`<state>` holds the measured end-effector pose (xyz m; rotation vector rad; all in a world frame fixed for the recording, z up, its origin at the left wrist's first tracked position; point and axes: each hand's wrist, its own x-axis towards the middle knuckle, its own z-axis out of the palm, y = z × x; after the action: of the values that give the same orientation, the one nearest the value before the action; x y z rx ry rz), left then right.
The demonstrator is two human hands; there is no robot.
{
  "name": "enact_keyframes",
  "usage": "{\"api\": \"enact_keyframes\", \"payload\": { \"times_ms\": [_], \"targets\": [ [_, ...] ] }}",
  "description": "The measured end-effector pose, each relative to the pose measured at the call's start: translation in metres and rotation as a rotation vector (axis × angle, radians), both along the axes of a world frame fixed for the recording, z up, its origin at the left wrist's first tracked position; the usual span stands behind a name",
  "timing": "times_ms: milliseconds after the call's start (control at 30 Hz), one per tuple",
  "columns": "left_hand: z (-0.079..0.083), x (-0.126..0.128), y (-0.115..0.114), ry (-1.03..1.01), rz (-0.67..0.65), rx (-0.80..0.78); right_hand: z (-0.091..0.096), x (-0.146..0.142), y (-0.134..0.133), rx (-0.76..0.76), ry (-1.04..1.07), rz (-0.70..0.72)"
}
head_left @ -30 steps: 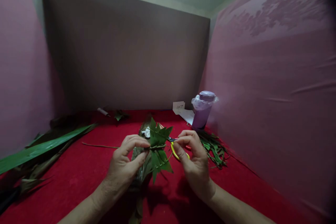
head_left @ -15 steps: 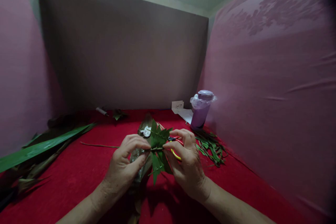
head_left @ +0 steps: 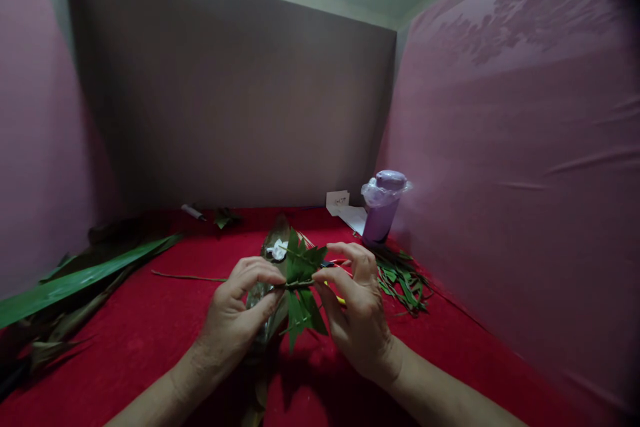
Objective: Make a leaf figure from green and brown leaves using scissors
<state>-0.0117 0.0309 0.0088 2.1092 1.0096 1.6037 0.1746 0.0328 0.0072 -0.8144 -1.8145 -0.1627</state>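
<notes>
Between my hands is a piece of cut green leaf (head_left: 303,263), its jagged strips standing out above and below a thin stem (head_left: 299,285). My left hand (head_left: 245,307) pinches the left end of that stem between thumb and forefinger. At the stem's right end, the thumb and forefinger of my right hand (head_left: 357,310) are pinched, with the other fingers raised. Behind the right fingers, red and yellow tool handles (head_left: 342,261) show in part. A long dark leaf (head_left: 281,230) lies under the work, with a crumpled white scrap (head_left: 278,250) on it.
Green leaf strips (head_left: 405,283) are heaped to the right, below a purple bottle (head_left: 381,213) in clear plastic. White papers (head_left: 353,217) lie behind. Long leaves (head_left: 85,283) cover the left side. A small tube (head_left: 193,212) and a leaf scrap (head_left: 225,217) lie at the back of the red cloth (head_left: 165,320).
My right fingertips have shifted slightly right along the stem, and the hand covers more of the yellow handle. My left hand keeps its pinch.
</notes>
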Motion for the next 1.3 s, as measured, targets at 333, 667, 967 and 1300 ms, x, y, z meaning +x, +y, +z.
{"api": "enact_keyframes", "payload": {
  "times_ms": [333,667,967,1300],
  "targets": [
    [0.002,0.002,-0.003,0.001,0.006,-0.009,0.001,-0.001,0.002,0.008,-0.066,-0.001],
    [0.002,0.0,0.0,-0.109,0.07,-0.124,0.002,-0.001,0.0,-0.055,0.066,0.029],
    [0.003,-0.005,0.005,-0.457,0.112,-0.526,-0.008,-0.001,0.009,-0.269,0.275,0.074],
    [0.004,-0.006,0.006,-0.411,0.146,-0.477,-0.021,-0.003,0.026,-0.489,0.355,0.175]
  ]
}}
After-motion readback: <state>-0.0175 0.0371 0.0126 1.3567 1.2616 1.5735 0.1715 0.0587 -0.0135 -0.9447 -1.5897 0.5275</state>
